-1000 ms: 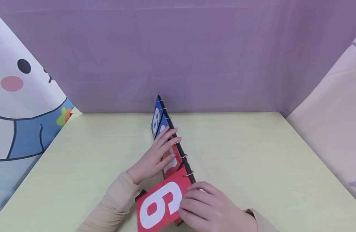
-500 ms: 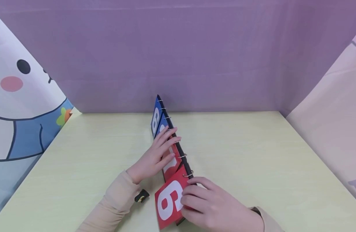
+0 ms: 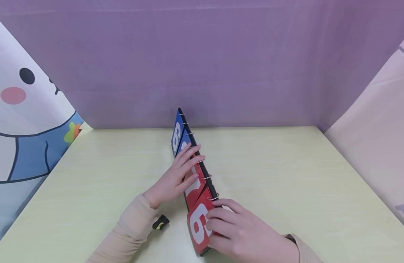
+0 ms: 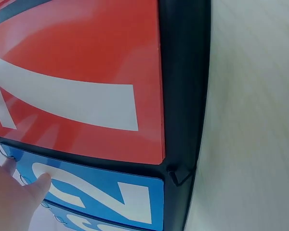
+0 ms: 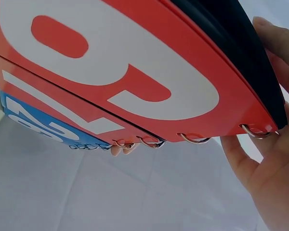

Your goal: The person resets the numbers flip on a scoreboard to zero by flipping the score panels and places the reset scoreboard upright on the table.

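A flip scoreboard [image 3: 199,160] stands on edge, running away from me, with ringed number cards along a black frame. Its near red card [image 3: 198,228] shows a white 6. Beyond it come a red 1 [image 4: 86,103] and a blue 2 [image 4: 120,195], then another blue card [image 3: 177,133]. My left hand [image 3: 172,182] rests over the ringed top edge with fingers extended, one fingertip touching the blue 2 card. At the near end, my right hand [image 3: 244,232] grips the board, fingers bent round its edge beside the metal rings [image 5: 195,138].
The pale wood-look table [image 3: 274,175] extends on both sides of the board. A purple cloth [image 3: 202,65] hangs behind it, and printed cloths flank the table. A small black object with a yellow mark [image 3: 160,222] sits by the left sleeve.
The near red card, tilted out to the left earlier, has swung down against the board. My right hand has shifted slightly; the left hand has stayed in place.
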`<state>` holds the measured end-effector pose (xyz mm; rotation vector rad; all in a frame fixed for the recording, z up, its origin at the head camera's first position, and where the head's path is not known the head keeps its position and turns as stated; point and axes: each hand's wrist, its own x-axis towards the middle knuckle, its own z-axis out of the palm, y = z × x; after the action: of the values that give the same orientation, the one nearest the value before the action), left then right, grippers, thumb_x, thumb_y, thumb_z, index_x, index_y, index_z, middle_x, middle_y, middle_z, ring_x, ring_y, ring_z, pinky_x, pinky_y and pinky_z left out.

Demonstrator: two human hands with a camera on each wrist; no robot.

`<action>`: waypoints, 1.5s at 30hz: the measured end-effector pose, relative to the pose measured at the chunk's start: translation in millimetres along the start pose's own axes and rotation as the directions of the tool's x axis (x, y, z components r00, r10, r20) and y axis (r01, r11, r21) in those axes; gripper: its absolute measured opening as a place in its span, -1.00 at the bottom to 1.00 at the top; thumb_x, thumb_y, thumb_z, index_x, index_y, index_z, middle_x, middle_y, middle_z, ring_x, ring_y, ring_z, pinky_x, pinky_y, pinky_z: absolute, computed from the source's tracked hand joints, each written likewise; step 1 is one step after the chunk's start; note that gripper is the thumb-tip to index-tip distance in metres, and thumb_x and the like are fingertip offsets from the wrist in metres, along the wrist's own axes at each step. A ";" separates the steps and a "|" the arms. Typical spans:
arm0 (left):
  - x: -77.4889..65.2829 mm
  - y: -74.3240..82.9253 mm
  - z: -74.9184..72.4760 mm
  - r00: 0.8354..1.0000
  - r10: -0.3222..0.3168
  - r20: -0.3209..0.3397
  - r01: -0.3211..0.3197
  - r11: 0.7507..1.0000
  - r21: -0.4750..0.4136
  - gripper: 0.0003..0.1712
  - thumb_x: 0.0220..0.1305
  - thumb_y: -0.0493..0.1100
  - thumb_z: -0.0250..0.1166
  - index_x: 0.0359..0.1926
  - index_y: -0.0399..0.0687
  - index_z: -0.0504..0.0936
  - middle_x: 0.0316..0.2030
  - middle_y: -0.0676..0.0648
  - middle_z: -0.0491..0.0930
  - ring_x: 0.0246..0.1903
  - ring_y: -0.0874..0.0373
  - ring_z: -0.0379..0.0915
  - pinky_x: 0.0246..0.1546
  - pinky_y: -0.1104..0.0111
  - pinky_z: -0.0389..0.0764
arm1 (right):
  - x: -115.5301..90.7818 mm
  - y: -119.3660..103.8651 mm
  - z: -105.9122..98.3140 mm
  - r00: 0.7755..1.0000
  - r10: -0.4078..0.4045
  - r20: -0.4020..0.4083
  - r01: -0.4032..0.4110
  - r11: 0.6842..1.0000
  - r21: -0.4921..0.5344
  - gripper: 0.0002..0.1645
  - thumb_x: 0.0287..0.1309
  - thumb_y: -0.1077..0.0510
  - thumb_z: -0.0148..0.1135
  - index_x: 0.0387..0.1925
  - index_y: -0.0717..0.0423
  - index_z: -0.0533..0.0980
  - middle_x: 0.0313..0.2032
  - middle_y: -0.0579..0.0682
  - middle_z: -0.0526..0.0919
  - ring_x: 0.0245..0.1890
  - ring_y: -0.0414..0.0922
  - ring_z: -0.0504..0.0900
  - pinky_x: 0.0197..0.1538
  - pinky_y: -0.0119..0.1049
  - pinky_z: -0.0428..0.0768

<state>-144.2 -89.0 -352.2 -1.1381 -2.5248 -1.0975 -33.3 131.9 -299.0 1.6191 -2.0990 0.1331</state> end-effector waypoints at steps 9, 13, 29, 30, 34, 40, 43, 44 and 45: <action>0.6 0.0 -0.2 1.000 0.003 0.006 -0.003 1.000 0.003 -0.44 0.33 -0.07 0.11 0.33 0.11 0.27 0.46 0.01 -0.06 0.48 -0.03 -0.37 0.25 -0.08 0.21 | 4.8 11.8 -5.2 0.936 0.065 -0.346 0.021 0.970 0.241 -0.81 0.11 0.06 0.25 -0.26 0.07 0.58 -0.19 0.03 0.56 -0.15 -0.14 0.51 -0.04 -0.26 0.51; 0.6 0.4 -0.5 1.000 -0.004 0.008 0.004 1.000 -0.003 -0.42 0.32 -0.06 0.12 0.34 0.12 0.25 0.47 0.01 -0.07 0.48 -0.03 -0.37 0.23 -0.08 0.24 | 4.4 20.8 -7.4 0.867 0.112 -0.486 0.057 0.946 0.319 -0.80 0.17 0.12 0.19 -0.29 0.20 0.57 -0.21 0.15 0.51 -0.18 -0.06 0.49 -0.16 -0.30 0.51; 0.6 -0.5 0.3 1.000 -0.012 0.007 0.012 1.000 0.007 -0.43 0.32 -0.06 0.11 0.34 0.09 0.26 0.47 0.02 -0.07 0.48 -0.03 -0.37 0.24 -0.10 0.22 | -23.7 57.7 4.9 0.740 0.668 0.079 -0.359 0.292 0.887 -0.79 0.16 0.44 0.06 -0.21 0.20 0.53 -0.02 -0.03 0.50 0.03 -0.22 0.47 0.08 -0.35 0.48; 0.7 -0.6 0.5 1.000 -0.012 0.007 0.012 1.000 0.008 -0.42 0.32 -0.06 0.12 0.34 0.09 0.26 0.47 0.02 -0.07 0.48 -0.03 -0.37 0.24 -0.10 0.21 | -25.2 61.7 7.6 0.722 0.670 0.175 -0.417 0.218 0.882 -0.81 0.20 0.36 0.08 -0.16 0.22 0.52 0.00 0.01 0.49 0.04 -0.19 0.47 0.07 -0.34 0.50; 0.8 -1.0 1.9 1.000 0.002 0.000 -0.002 1.000 0.013 -0.43 0.32 -0.08 0.12 0.33 0.08 0.27 0.46 0.00 -0.05 0.48 -0.04 -0.36 0.25 -0.11 0.18 | -31.0 74.8 21.6 0.654 0.608 0.451 -0.583 0.024 0.812 -0.60 0.19 0.19 0.16 0.04 0.29 0.42 0.07 0.22 0.44 0.06 0.08 0.49 0.08 -0.21 0.51; 1.1 -0.8 2.3 1.000 0.009 -0.002 -0.009 1.000 0.012 -0.43 0.31 -0.08 0.12 0.33 0.08 0.27 0.46 0.00 -0.04 0.48 -0.04 -0.35 0.25 -0.11 0.19 | -38.6 85.1 41.3 0.720 0.469 0.512 -0.586 0.016 0.810 -0.35 -0.01 0.24 0.33 0.13 0.33 0.33 0.11 0.36 0.36 0.11 0.32 0.39 0.19 -0.04 0.42; 1.2 -0.6 2.0 1.000 0.003 0.000 -0.003 1.000 0.012 -0.43 0.32 -0.07 0.12 0.33 0.10 0.27 0.46 0.01 -0.05 0.48 -0.03 -0.36 0.25 -0.11 0.19 | -40.5 86.7 49.7 0.729 0.416 0.544 -0.612 0.041 0.790 -0.30 -0.05 0.19 0.38 0.14 0.27 0.32 0.11 0.25 0.40 0.12 0.21 0.42 0.19 -0.01 0.41; 1.2 -0.6 1.8 1.000 0.004 0.000 -0.004 1.000 0.011 -0.43 0.32 -0.07 0.12 0.33 0.10 0.27 0.46 0.01 -0.05 0.48 -0.03 -0.36 0.25 -0.11 0.19 | -40.9 86.8 52.2 0.727 0.402 0.557 -0.623 0.043 0.781 -0.28 -0.06 0.17 0.39 0.15 0.25 0.32 0.11 0.22 0.41 0.12 0.18 0.43 0.19 0.00 0.40; 1.3 -0.7 1.8 1.000 0.005 0.000 -0.005 1.000 0.010 -0.43 0.32 -0.07 0.12 0.33 0.10 0.27 0.46 0.01 -0.05 0.48 -0.02 -0.36 0.25 -0.11 0.18 | -41.2 87.0 54.4 0.725 0.390 0.568 -0.630 0.044 0.775 -0.27 -0.07 0.16 0.40 0.15 0.23 0.32 0.11 0.19 0.41 0.13 0.15 0.43 0.19 0.02 0.39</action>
<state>-145.4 -87.4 -353.4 -1.1417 -2.5224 -1.0830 -123.8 174.3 -346.0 1.1439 -2.9034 1.9795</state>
